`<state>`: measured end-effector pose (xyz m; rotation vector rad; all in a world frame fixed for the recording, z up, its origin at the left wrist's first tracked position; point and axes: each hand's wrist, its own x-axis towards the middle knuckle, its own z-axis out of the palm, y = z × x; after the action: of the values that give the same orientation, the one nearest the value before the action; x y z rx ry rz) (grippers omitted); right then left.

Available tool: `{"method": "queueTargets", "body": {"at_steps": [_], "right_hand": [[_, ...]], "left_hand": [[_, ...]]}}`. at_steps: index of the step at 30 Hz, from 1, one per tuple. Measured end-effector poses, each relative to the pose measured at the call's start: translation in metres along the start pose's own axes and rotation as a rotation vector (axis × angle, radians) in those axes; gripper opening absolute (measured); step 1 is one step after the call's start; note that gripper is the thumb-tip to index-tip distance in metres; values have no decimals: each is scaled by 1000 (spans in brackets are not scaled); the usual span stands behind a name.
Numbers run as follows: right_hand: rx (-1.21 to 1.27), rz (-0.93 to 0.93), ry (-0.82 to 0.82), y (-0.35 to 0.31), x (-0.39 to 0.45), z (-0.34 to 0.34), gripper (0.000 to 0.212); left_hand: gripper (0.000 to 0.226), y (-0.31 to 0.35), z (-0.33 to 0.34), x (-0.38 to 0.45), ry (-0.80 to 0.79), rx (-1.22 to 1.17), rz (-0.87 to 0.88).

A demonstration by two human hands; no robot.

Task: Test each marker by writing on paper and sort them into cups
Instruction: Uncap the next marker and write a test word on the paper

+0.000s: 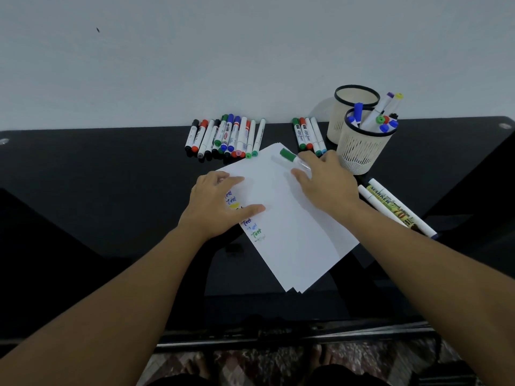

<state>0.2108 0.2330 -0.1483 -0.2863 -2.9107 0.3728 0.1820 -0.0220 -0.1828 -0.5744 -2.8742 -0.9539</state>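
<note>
A stack of white paper (295, 218) lies tilted on the black table, with coloured test scribbles along its left edge. My left hand (220, 204) rests flat on that edge, fingers spread. My right hand (323, 182) holds a green-capped marker (291, 157) over the paper's top corner, cap pointing left. Several capped markers (225, 137) lie in a row by the wall, and a smaller row of markers (308, 135) lies to its right. The near mesh cup (362, 151) holds several markers. The far mesh cup (355, 104) behind it looks empty.
A few long markers (393, 207) lie on the table right of the paper, under my right forearm. The white wall (195, 65) stands just behind the marker rows. The table's front edge (278, 332) is near my body, with patterned floor below.
</note>
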Motion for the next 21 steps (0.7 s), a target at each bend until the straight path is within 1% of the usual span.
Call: {"method": "queueTargets", "body": {"at_steps": [1,2,5,8,10,13,18,21], "right_hand": [[50,-26,27,-1,-2,0,37],[82,-61,35,-2,-5,-1,33],[78,-162,-21,-11,-15,-7,27],[80,-218,-120,-19,-28,-9,20],[51,-272,-136,-22,-35,-7,19],[24,-300,-136,-30,-40,-7,22],[68,-245,-165,-39,-50,-6,32],[41,-278,-145,-39,-53,-2,29]], "left_hand": [[82,1,-1,-1,19,-47,-2],[78,2,-2,-3,45,-89,1],[68,5,-9,-14,95,-131,25],[77,-3,-17,-34,-7,-96,30],[86,-10,-17,-46,-48,-5,91],[89,-12,-14,-50,-7,101,155],[89,-12,-11,-47,30,139,179],[89,-12,-11,-48,42,144,190]]}}
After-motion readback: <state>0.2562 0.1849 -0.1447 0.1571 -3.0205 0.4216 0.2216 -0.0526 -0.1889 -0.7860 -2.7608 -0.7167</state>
